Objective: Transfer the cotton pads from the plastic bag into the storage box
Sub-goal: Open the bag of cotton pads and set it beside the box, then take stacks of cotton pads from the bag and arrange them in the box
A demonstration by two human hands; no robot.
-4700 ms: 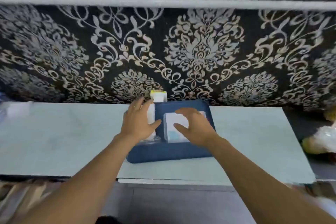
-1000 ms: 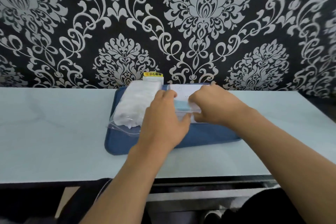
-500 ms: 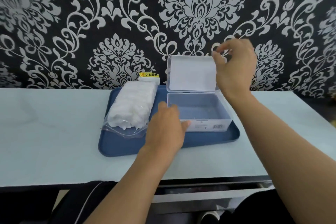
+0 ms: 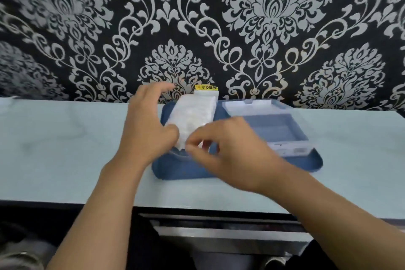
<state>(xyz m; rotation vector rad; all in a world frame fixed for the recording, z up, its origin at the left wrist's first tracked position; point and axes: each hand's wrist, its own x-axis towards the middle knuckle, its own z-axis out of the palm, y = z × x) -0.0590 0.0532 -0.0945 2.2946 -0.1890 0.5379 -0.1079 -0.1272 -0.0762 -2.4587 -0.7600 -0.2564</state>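
A clear plastic bag (image 4: 195,114) full of white cotton pads lies on the left half of a blue tray (image 4: 186,171). My left hand (image 4: 149,125) cups the bag's left side, thumb pressed on its near corner. My right hand (image 4: 230,151), blurred by motion, pinches the near end of the bag with its fingertips. The clear storage box (image 4: 282,131) stands on the right half of the tray, empty, with its lid (image 4: 256,105) folded back flat behind it.
The tray rests on a pale blue tabletop (image 4: 65,142) against a black wall with a silver pattern. A small white item with a yellow label (image 4: 206,90) stands behind the bag. A dark gap and a metal ledge (image 4: 219,232) lie below the table's front edge.
The lid, held upright half a second ago, now lies folded back. My right hand has left it and come down to the bag's near end. My left hand moved from the box to the bag.
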